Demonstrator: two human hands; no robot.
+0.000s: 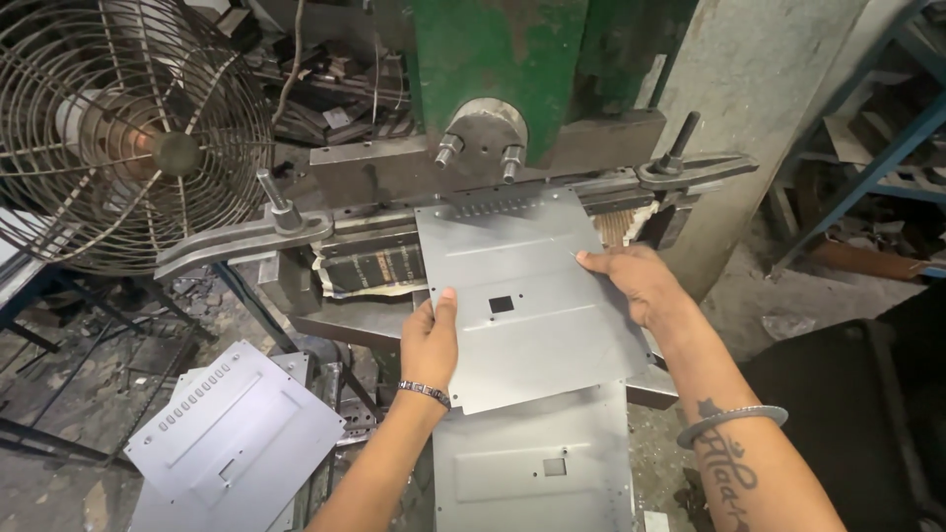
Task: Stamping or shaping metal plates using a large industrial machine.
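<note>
Held punched sheet-metal panel (527, 296) flat under green press (493, 69): left hand (431, 340) grip clamped on near-left edge, right hand (631, 281) grip pinching right edge. Likely light, stiff, slick, sharp-edged; best gripped at opposite edges. Finished panels (232, 433) stacked below-left.

Both hands hold a grey sheet-metal panel (527, 286) flat on the press bed (345, 320), its far edge under the green press (493, 59). The left hand (431, 340) grips the near-left edge, the right hand (631, 281) the right edge. Another panel (537, 463) lies below, apparently overlapped. A wire fan (118, 128) stands left.
</note>
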